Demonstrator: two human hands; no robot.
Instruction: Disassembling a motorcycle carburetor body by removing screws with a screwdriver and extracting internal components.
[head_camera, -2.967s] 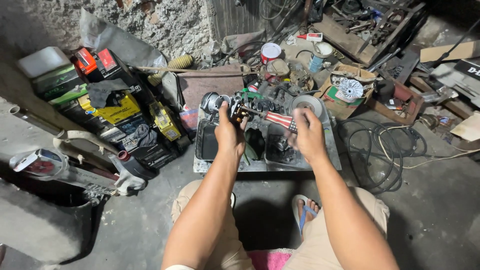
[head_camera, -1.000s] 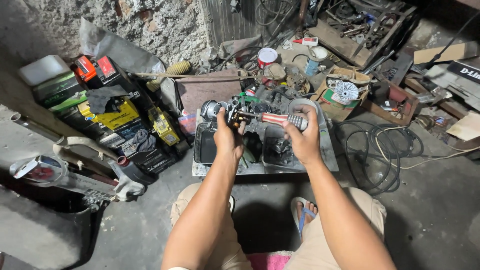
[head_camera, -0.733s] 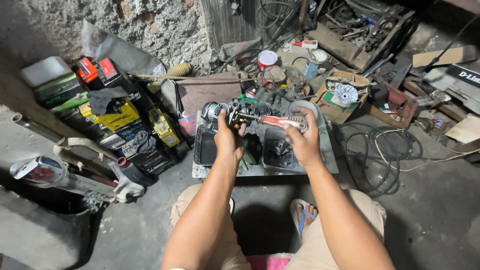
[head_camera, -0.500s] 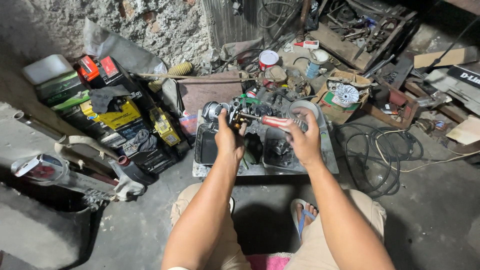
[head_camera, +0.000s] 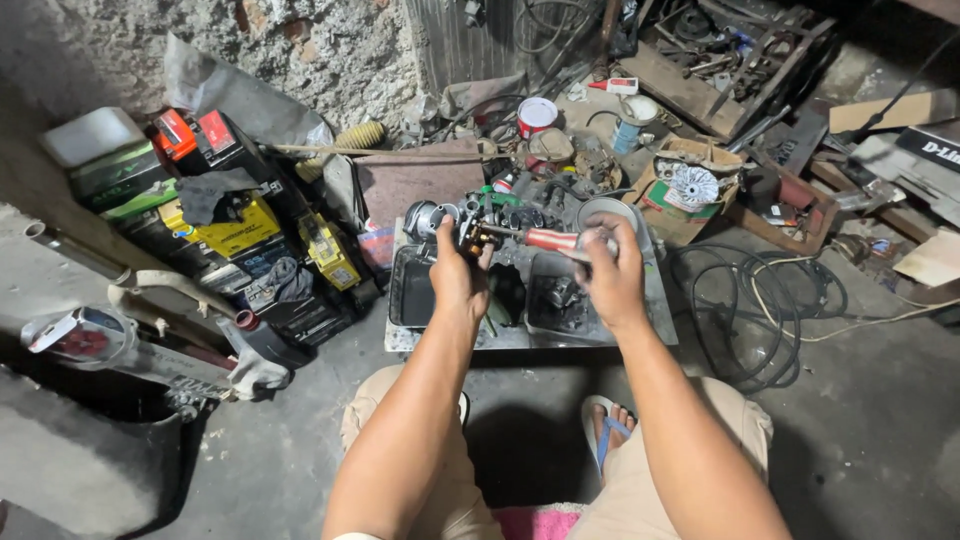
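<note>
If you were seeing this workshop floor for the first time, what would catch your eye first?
The two bare arms reaching to the centre: the left hand grips a small metal part while the right hand holds a red-handled screwdriver against it, above a grimy metal tray. To the left, stacked batteries in yellow, red and green lean by the rough wall.

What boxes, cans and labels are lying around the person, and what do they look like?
Yellow box: left pile, flat, yellow with dark print.
Red-topped boxes: far left by the wall, dark with red faces.
Can: top middle, round, red with white lid.
Cardboard box: right of the hands, brown, holding a silvery finned disc.
Dark sign: far right edge, black with white lettering.
</note>
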